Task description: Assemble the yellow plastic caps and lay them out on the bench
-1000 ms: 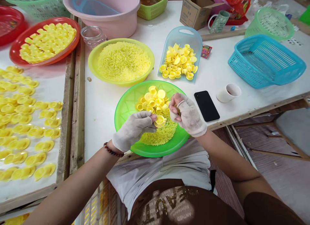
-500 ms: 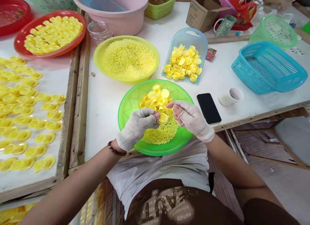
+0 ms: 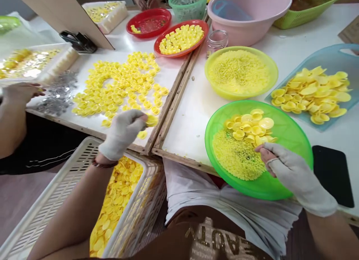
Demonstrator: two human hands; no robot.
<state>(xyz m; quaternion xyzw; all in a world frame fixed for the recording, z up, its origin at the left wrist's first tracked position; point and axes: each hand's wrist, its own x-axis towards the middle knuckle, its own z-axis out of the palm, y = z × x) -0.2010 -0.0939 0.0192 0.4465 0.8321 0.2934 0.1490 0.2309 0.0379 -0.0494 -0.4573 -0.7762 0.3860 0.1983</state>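
My left hand [image 3: 122, 133], in a white glove with bare fingertips, is out over the left table. Its thumb and forefinger pinch a small yellow plastic cup [image 3: 152, 120]. Just beyond it, many like cups [image 3: 109, 88] lie spread over the white tabletop. My right hand [image 3: 294, 174], gloved the same way, hovers above a green plate [image 3: 297, 140]. Its fingers are closed together; what they hold, if anything, is hidden. On the plate lie a heap of yellow cups [image 3: 246, 125] and a mound of small yellow beads [image 3: 238, 155].
A yellow bowl of beads [image 3: 209, 71], a blue scoop tray of cups [image 3: 331, 58] and a black phone [image 3: 332, 176] surround the plate. A white crate [image 3: 143, 166] of yellow pieces stands below. Another person's hand [image 3: 19, 93] works at the far left, beside silvery pieces [image 3: 60, 95].
My view has swung left. My left hand has carried the yellow cup from above the green plate to the left table, while my right hand stays over the plate.
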